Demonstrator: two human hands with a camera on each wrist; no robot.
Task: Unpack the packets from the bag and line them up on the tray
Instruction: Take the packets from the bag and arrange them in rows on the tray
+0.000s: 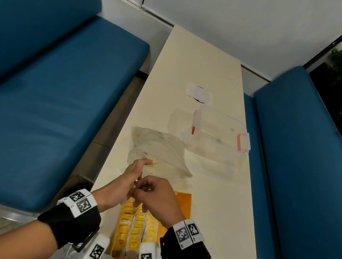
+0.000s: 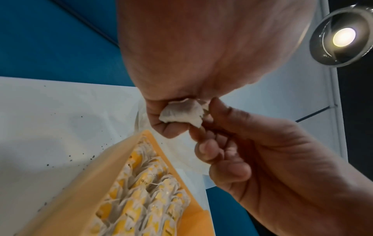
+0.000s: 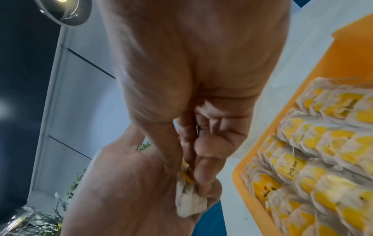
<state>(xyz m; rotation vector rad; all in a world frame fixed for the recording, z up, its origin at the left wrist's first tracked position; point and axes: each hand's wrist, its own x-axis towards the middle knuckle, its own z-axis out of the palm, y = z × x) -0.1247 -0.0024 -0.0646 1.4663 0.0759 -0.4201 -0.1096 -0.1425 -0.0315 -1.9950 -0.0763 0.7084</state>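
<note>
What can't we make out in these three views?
- Bag contents: head view, cloudy plastic hides what is left inside.
- Held packet: crumpled between fingers of both hands; the right hand covers it in the head view.
- Tray near end: head view, wrist cameras cover it, so no packet count.
- Label print on tray packets: right wrist view, blurred.
- Clear container: head view, washed out, contents unclear.

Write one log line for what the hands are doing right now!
left hand + right hand: pinch one packet together | above tray | tray: rows of packets | bag: on table, behind hands
</note>
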